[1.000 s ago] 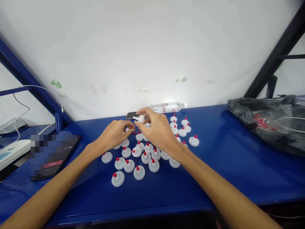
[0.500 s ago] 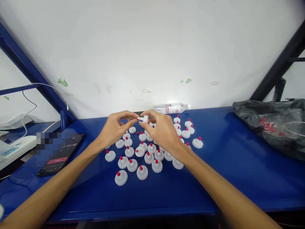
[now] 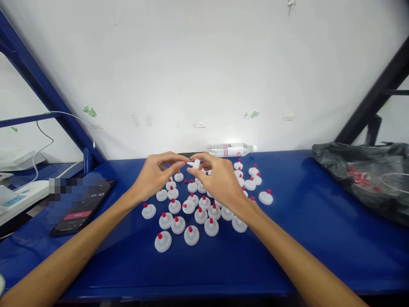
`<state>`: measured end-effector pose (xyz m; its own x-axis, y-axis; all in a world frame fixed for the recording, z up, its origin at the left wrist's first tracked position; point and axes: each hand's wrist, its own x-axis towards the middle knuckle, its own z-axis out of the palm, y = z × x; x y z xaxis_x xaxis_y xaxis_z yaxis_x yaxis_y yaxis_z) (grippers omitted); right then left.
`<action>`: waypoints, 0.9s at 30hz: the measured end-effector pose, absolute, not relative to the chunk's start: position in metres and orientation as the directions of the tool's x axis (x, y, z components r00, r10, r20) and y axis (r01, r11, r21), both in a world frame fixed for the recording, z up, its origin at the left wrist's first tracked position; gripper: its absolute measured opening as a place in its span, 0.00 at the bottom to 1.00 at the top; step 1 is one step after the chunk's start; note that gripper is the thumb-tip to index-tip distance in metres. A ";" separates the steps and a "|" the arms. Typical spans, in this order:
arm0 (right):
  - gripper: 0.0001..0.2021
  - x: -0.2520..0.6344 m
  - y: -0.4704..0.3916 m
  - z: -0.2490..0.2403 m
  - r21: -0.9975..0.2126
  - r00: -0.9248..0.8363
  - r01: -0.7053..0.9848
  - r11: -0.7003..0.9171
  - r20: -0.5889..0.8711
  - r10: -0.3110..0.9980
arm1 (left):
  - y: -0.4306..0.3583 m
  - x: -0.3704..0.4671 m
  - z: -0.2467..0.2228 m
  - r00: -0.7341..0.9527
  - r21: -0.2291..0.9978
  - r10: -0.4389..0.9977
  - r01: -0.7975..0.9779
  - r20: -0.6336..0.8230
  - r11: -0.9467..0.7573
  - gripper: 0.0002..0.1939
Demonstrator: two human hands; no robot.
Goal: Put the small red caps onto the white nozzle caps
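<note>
Above the blue table, my right hand (image 3: 219,172) is closed in a pinch round the base of a white nozzle cap (image 3: 197,163), which lies on its side with its spout pointing left. My left hand (image 3: 161,172) pinches a small red tip cap (image 3: 188,163) at the spout's end; the fingers hide most of it. Below both hands stand several white nozzle caps with red tips, one of them a white nozzle cap (image 3: 191,236) near the front. A loose red tip cap (image 3: 185,182) lies among them. My right hand covers some caps at the back.
A clear plastic bottle (image 3: 231,149) lies along the wall at the back. On the right sits a black plastic bag (image 3: 335,170) with red pieces (image 3: 358,175) in it. A phone (image 3: 83,209) and a white power strip (image 3: 22,200) are at the left. Blue frame posts (image 3: 47,85) rise there.
The spout's red end has gone deeper between my left fingertips, and the hands keep their pinch. The whole view has shifted slightly, with the table lower in the picture.
</note>
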<state>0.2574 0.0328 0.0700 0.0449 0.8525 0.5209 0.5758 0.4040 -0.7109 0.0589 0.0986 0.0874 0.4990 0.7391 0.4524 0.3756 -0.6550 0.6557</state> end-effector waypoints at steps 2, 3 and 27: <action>0.14 0.257 0.033 0.070 -0.719 0.039 0.558 0.415 0.522 0.852 | 0.099 0.058 0.088 0.503 0.656 0.745 0.388 0.438 -0.647 0.17; 0.15 0.257 0.033 0.070 -0.725 0.041 0.543 0.424 0.527 0.849 | 0.099 0.058 0.088 0.505 0.653 0.748 0.397 0.431 -0.645 0.17; 0.18 0.246 0.034 0.059 -0.917 -0.075 0.005 0.399 0.398 0.914 | 0.088 0.057 0.090 0.497 0.755 0.747 0.246 0.441 -0.608 0.17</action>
<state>0.2455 0.0340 0.0594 -0.0746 0.9144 0.3978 0.0054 0.3993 -0.9168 0.0574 0.0884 0.0900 0.4971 0.7474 0.4408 0.2455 -0.6084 0.7547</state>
